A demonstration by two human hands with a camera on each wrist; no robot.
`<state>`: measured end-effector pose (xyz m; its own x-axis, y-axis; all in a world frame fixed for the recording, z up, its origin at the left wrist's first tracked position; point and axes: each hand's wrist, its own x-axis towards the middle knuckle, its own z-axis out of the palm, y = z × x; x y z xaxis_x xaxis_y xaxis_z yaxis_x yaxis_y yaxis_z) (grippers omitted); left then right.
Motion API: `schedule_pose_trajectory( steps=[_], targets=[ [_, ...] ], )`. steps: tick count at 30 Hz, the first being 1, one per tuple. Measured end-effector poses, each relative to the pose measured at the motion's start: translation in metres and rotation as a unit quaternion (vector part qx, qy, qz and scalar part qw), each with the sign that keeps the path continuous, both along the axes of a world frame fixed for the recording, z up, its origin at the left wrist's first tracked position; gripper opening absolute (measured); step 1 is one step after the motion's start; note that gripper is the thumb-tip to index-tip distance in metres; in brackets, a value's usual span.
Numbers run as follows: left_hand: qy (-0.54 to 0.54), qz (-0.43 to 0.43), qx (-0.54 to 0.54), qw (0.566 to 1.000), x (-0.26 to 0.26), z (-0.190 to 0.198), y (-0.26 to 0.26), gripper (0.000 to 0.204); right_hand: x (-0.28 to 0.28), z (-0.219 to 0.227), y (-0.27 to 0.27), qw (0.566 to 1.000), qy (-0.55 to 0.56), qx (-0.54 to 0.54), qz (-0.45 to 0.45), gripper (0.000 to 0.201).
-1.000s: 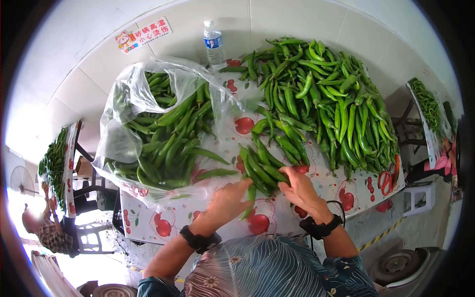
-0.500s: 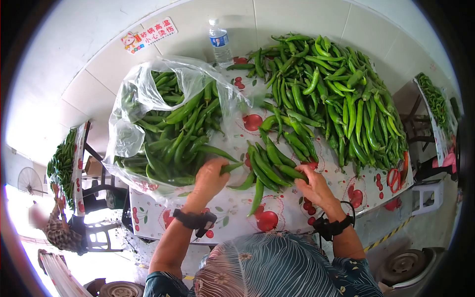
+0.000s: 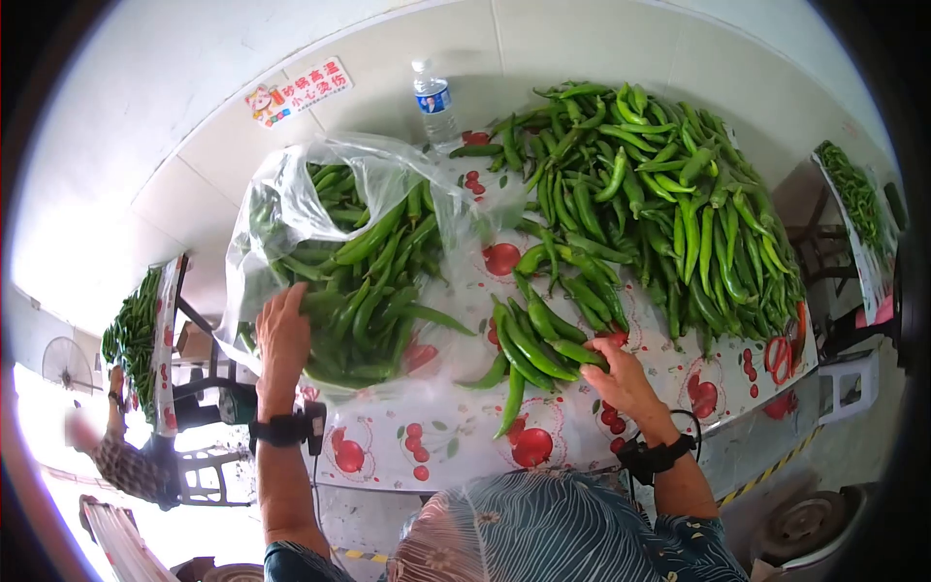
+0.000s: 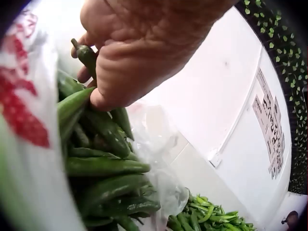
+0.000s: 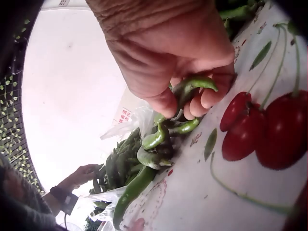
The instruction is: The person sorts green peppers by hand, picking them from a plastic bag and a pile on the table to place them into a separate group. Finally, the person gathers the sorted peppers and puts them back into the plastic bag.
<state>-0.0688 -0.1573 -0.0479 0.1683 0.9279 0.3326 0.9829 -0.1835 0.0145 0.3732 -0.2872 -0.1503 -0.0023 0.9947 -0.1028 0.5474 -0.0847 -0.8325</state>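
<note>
My left hand reaches into the open clear plastic bag full of green peppers. In the left wrist view, the left hand curls its fingers round one pepper above the bagged peppers. My right hand rests at the near end of a small bunch of peppers on the tablecloth. Seen from the right wrist, the right hand pinches a curved pepper between thumb and fingers.
A large heap of green peppers covers the right of the table, which has a red fruit pattern. A water bottle stands at the back by the wall. Red scissors lie at the right edge. Another person is at the far left.
My left hand left the small bunch with a pepper and moved left into the plastic bag. The right hand stayed at the bunch's near end.
</note>
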Motion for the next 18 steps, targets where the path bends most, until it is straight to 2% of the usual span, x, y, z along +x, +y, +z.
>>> schedule_pose_trajectory(
  steps=[1,4,5,9,12,13,16,17,18],
  targets=[
    [-0.019,0.007,-0.011,1.0,-0.004,-0.003,-0.001,0.042,0.0,0.002,0.001,1.0,0.003,-0.012,-0.003,0.039],
    [0.024,-0.011,0.042,0.999,-0.002,-0.001,-0.004,0.042,-0.002,0.009,-0.001,0.999,0.01,-0.046,-0.01,0.039],
    [-0.039,0.019,-0.028,0.999,0.0,0.004,-0.005,0.038,-0.002,0.011,-0.001,0.999,0.012,-0.05,-0.01,0.038],
    [-0.214,0.036,0.016,0.976,-0.017,0.007,0.014,0.032,-0.001,0.004,-0.003,1.0,-0.007,-0.015,-0.011,0.037],
    [-0.128,0.027,0.033,0.991,-0.028,0.01,0.038,0.032,-0.005,0.008,-0.002,0.999,0.011,-0.038,-0.026,0.035],
    [-0.075,0.01,0.007,0.997,-0.039,0.001,0.046,0.035,-0.005,0.008,-0.002,0.999,0.014,-0.035,-0.025,0.035],
    [-0.049,-0.025,-0.001,0.998,-0.048,-0.006,0.062,0.032,-0.004,0.004,-0.004,0.999,0.019,-0.031,-0.031,0.034],
    [-0.051,0.02,-0.002,0.998,-0.046,-0.009,0.062,0.029,-0.005,0.004,-0.005,0.999,0.02,-0.032,-0.033,0.034],
    [-0.047,0.018,0.013,0.999,-0.045,-0.01,0.06,0.027,-0.005,0.005,-0.005,0.999,0.02,-0.032,-0.035,0.034]
  ],
)
